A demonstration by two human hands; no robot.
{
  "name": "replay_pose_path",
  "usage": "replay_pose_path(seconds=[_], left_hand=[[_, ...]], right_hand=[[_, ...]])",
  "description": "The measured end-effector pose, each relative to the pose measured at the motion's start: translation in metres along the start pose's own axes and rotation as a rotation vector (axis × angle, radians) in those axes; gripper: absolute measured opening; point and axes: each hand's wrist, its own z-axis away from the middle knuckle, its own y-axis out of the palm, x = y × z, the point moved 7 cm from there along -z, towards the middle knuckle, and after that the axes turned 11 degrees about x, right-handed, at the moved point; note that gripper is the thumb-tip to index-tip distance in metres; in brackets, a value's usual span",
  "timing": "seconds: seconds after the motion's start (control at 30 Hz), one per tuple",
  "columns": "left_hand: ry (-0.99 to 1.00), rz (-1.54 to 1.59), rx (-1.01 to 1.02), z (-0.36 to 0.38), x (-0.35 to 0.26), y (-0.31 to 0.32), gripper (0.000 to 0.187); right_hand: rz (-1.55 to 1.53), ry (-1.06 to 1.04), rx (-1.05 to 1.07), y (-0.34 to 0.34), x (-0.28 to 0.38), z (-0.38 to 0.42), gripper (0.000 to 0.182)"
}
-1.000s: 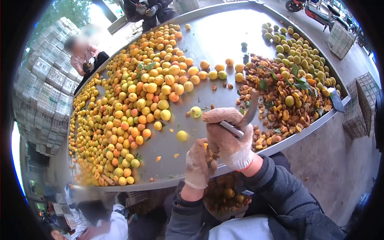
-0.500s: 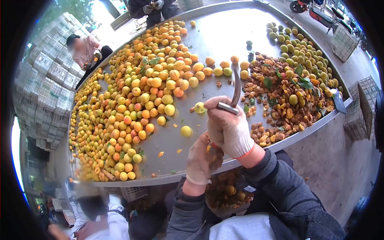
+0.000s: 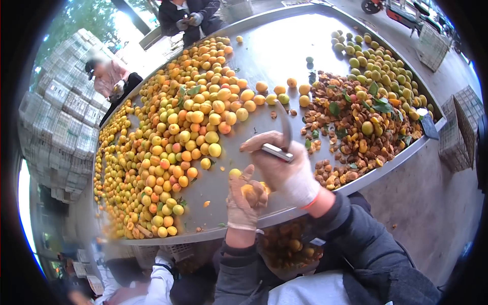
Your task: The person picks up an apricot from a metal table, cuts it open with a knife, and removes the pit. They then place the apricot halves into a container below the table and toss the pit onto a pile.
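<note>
In my right hand [image 3: 292, 175], which wears a pale glove, is a curved knife [image 3: 277, 152]; its hooked blade points up and away, smeared by motion. The index finger stretches out to the left. My gloved left hand [image 3: 241, 206] sits just left of it, over the table's near edge, with fingers curled round an apricot [image 3: 248, 191] that shows orange between them. Parts of that fruit are covered by the glove. Just beyond the left fingertips is a yellow apricot [image 3: 235, 173].
A metal table [image 3: 274, 48] carries a large heap of apricots [image 3: 178, 114] on the left. At right lie brown pits and scraps [image 3: 356, 134] and greener fruit [image 3: 391, 71]. A fruit container [image 3: 290, 249] is below the edge. Other people stand around; crates [image 3: 66, 114] are stacked at left.
My right hand has moved left and slightly down with the knife. My left hand has shifted left and turned, showing more of the apricot. A yellow-green fruit beside my right hand is out of sight.
</note>
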Motion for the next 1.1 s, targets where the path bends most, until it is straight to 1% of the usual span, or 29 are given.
replay_pose_path(seconds=[0.07,0.1,0.13,0.17,0.2,0.27,0.33,0.4,0.47,0.5,0.53,0.57,0.6,0.67,0.7,0.77,0.8,0.87,0.9,0.93,1.0,1.03,1.1], left_hand=[[-0.018,0.026,0.203,-0.003,0.001,-0.017,0.053],[-0.012,0.024,0.202,-0.003,-0.001,-0.006,0.053],[0.067,-0.002,0.072,-0.002,-0.007,0.006,0.054],[0.141,-0.028,-0.058,0.001,-0.012,0.009,0.054],[0.135,-0.029,-0.055,-0.002,-0.009,0.004,0.054],[0.135,-0.110,-0.046,-0.007,-0.004,-0.012,0.052],[0.118,-0.082,-0.028,-0.003,-0.003,-0.016,0.052],[0.091,-0.066,-0.006,-0.002,-0.004,-0.019,0.053],[0.330,0.043,-0.040,0.000,-0.022,-0.029,0.041],[0.326,0.044,-0.046,0.004,-0.029,-0.027,0.041],[0.314,-0.068,-0.132,0.010,-0.040,-0.025,0.036],[0.300,-0.181,-0.216,0.014,-0.046,-0.025,0.032],[0.295,-0.187,-0.218,0.013,-0.045,-0.024,0.032],[0.138,-1.100,-0.175,0.004,-0.043,-0.009,0.033],[0.134,-1.108,-0.170,-0.002,-0.032,-0.017,0.033],[0.278,-1.884,-0.126,-0.011,-0.004,-0.012,0.038],[0.282,-1.894,-0.125,-0.013,0.001,-0.002,0.038],[-0.029,-2.041,-0.176,-0.022,0.010,0.006,0.037],[0.035,-1.992,-0.114,-0.025,0.010,-0.002,0.041],[0.049,-2.003,-0.119,-0.015,0.002,0.007,0.041],[0.139,-1.598,-0.120,0.015,-0.014,0.026,0.040],[0.127,-1.612,-0.116,0.032,-0.013,0.037,0.040],[0.163,-1.460,0.024,0.063,-0.006,0.064,0.047]], right_hand=[[0.023,0.193,0.169,0.000,-0.002,0.005,0.019],[0.083,0.244,0.252,0.008,-0.018,0.012,0.019],[0.145,0.297,0.331,0.018,-0.030,0.018,0.021],[0.446,0.267,0.391,0.021,-0.030,0.024,0.021],[0.447,0.270,0.386,0.023,-0.031,0.026,0.021],[0.887,0.281,0.606,0.038,-0.039,0.032,0.022],[0.856,0.236,0.642,0.045,-0.042,0.037,0.021],[0.836,0.144,0.608,0.045,-0.032,0.041,0.020],[0.795,0.084,0.302,0.013,-0.024,0.031,0.021],[0.773,0.048,0.180,-0.005,-0.020,0.023,0.030],[0.728,0.211,0.172,-0.023,-0.019,0.015,0.040],[0.741,0.236,0.078,-0.041,-0.025,0.013,0.047],[0.673,0.328,0.004,-0.056,-0.024,0.013,0.046],[0.566,0.346,-0.058,-0.068,-0.027,0.017,0.044],[0.562,0.349,-0.067,-0.070,-0.028,0.019,0.044],[0.492,0.300,-0.024,-0.065,-0.027,0.021,0.038],[0.486,0.295,-0.031,-0.067,-0.025,0.022,0.038],[0.486,0.261,-0.017,-0.069,-0.016,0.021,0.034],[0.489,0.189,-0.064,-0.073,-0.008,0.022,0.031],[0.483,0.174,-0.070,-0.078,-0.002,0.021,0.031],[0.376,0.242,-0.123,-0.093,0.003,0.024,0.031],[0.379,0.226,-0.143,-0.100,0.004,0.026,0.029],[0.297,0.266,-0.160,-0.110,0.003,0.031,0.028]])
